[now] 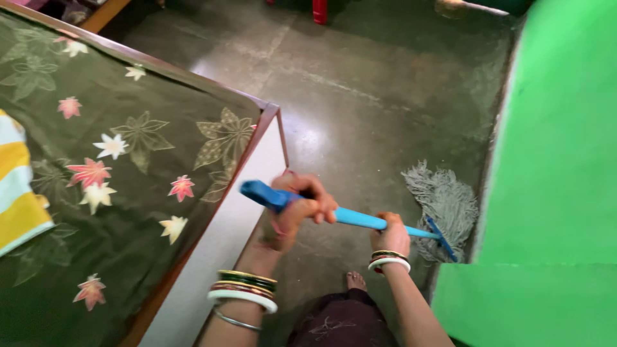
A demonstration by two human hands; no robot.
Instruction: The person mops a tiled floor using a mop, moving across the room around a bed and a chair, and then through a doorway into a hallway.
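Observation:
My left hand (297, 207) grips the top end of a blue mop handle (352, 218). Lower down the same handle, my right hand (389, 235) is closed around it. The handle slants down to the right to a grey string mop head (442, 200), which lies on the dark concrete floor (360, 109) beside the green wall (559, 148). Both wrists wear several bangles. One bare foot (355, 281) shows below my hands.
A bed (128, 167) with a dark green flowered cover and wooden frame fills the left side, its corner close to my left hand. A yellow striped cloth (16, 186) lies on it. A red leg of some furniture (319, 9) stands at the far end.

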